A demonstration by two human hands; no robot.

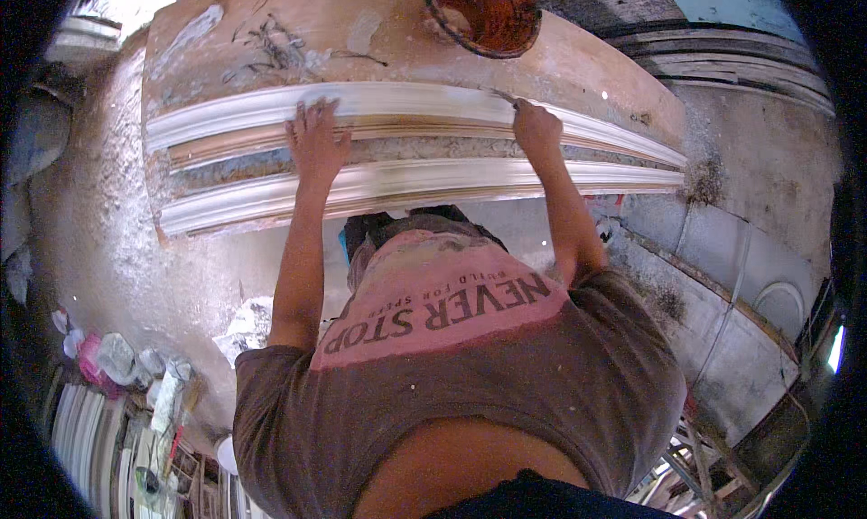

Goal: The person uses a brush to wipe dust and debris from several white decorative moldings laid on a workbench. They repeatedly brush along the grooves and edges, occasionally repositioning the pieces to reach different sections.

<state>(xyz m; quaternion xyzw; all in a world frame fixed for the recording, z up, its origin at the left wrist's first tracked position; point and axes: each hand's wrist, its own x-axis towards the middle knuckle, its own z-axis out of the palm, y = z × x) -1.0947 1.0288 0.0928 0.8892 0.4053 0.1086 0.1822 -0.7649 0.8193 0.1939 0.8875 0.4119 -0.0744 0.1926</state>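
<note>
The table (578, 58) is a worn brown board. Its near edge runs just below the nearer moulding, and its right end stops at about the ends of the mouldings. Open table surface lies beyond the farther moulding, up to the orange bucket (483, 9) at the far edge.

Two white plaster mouldings lie lengthwise on the table, parallel and slightly apart: the farther moulding (406, 99) and the nearer moulding (433, 180). Both are long, ribbed strips; a rough grey band shows between them.

The left hand (316, 144) lies open, palm down, fingers spread, across the farther moulding. The right hand (535, 126) is closed around a thin tool (503, 96), whose tip touches the farther moulding.

One bucket and one tool are visible.
</note>
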